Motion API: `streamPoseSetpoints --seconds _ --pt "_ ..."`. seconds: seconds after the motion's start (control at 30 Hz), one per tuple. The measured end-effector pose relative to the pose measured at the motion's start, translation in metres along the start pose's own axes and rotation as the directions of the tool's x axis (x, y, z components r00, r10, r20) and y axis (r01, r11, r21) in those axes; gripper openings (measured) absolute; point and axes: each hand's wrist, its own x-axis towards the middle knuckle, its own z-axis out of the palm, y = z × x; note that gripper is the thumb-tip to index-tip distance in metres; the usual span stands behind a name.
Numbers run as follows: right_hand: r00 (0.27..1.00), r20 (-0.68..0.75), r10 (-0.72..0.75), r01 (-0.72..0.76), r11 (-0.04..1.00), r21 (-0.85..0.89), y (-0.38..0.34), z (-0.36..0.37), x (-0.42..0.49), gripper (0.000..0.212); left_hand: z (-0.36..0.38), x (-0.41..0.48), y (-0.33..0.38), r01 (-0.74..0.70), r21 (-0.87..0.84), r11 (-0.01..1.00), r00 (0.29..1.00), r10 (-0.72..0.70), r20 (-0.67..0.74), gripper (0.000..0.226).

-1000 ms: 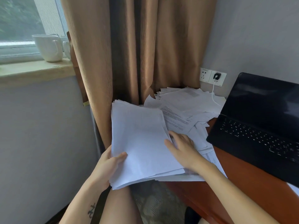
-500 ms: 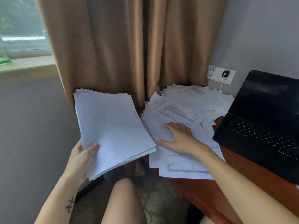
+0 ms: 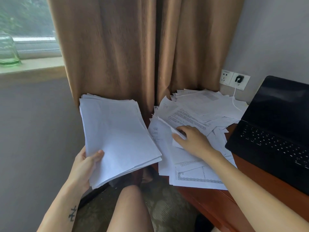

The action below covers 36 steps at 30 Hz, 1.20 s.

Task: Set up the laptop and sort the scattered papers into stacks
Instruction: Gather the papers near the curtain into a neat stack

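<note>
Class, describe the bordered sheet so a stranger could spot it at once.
Start at the reddish desk with the open black laptop. Left of the laptop sprawls a paper pile; the bordered sheet lies at its near edge. Unlike the text pages around, it shows an ornate printed frame.

A single wide-angle camera worn on the person's head looks forward and down from close range toward the curtain (image 3: 125, 56). The left hand (image 3: 83, 166) gripping a paper stack (image 3: 117, 139) and the right hand (image 3: 192, 141) pinching scattered papers (image 3: 200, 108) fill mid-frame. The laptop (image 3: 275, 131) is cropped at the right edge, and a window (image 3: 25, 22) sits upper left.
</note>
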Motion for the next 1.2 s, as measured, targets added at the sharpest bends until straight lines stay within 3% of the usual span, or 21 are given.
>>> streamPoseSetpoints --seconds 0.13,0.2,0.37,0.5,0.57,0.67,0.83,0.97,1.07,1.13,1.2 --pt "0.983 0.174 0.061 -0.049 0.996 -0.07 0.002 0.004 -0.002 0.076 0.002 -0.002 -0.001 0.018 -0.007 1.0 1.0 -0.017 0.014 0.027" --pt "0.982 0.176 0.074 -0.051 0.99 -0.129 0.004 0.01 -0.002 0.08 0.002 -0.002 0.0 0.02 -0.003 1.0 1.0 -0.02 0.013 0.027" --pt "0.996 0.01 -0.09 0.089 0.956 -0.279 0.003 0.002 -0.004 0.033 -0.001 -0.004 0.002 0.025 0.015 1.0 0.999 -0.025 0.023 0.026" --pt "0.98 -0.137 -0.147 0.092 0.933 -0.347 0.003 -0.009 0.001 0.029 0.001 -0.007 0.004 0.021 0.006 1.0 0.999 -0.021 0.036 0.026" --pt "0.965 -0.235 -0.117 0.055 0.965 -0.256 0.007 -0.014 0.004 0.029 0.004 -0.008 0.005 0.018 0.002 1.0 0.998 -0.018 0.053 0.026" --pt "0.929 -0.371 -0.012 0.031 0.999 0.045 0.007 -0.027 0.006 0.031 0.009 -0.009 0.008 0.021 0.005 1.0 0.996 -0.022 0.088 0.027" --pt "0.859 -0.472 0.198 0.038 0.895 0.444 -0.006 -0.055 0.004 0.04 0.028 -0.009 0.013 0.042 0.025 0.999 0.983 -0.046 0.176 0.035" --pt "0.854 -0.507 0.116 0.193 0.834 0.517 -0.024 -0.067 -0.007 0.034 0.049 -0.01 0.014 0.068 0.042 0.997 0.969 -0.076 0.237 0.034" --pt "0.896 -0.427 -0.121 0.3 0.874 0.382 -0.028 -0.063 -0.018 0.026 0.061 -0.011 0.016 0.092 0.043 0.995 0.963 -0.1 0.251 0.029" --pt "0.932 -0.235 -0.274 0.335 0.901 0.274 -0.026 -0.056 -0.026 0.028 0.065 -0.009 0.017 0.106 0.046 0.993 0.96 -0.115 0.257 0.027" --pt "0.952 -0.042 -0.303 0.306 0.932 0.197 -0.025 -0.047 -0.034 0.033 0.064 -0.006 0.016 0.128 0.05 0.991 0.955 -0.136 0.264 0.027"
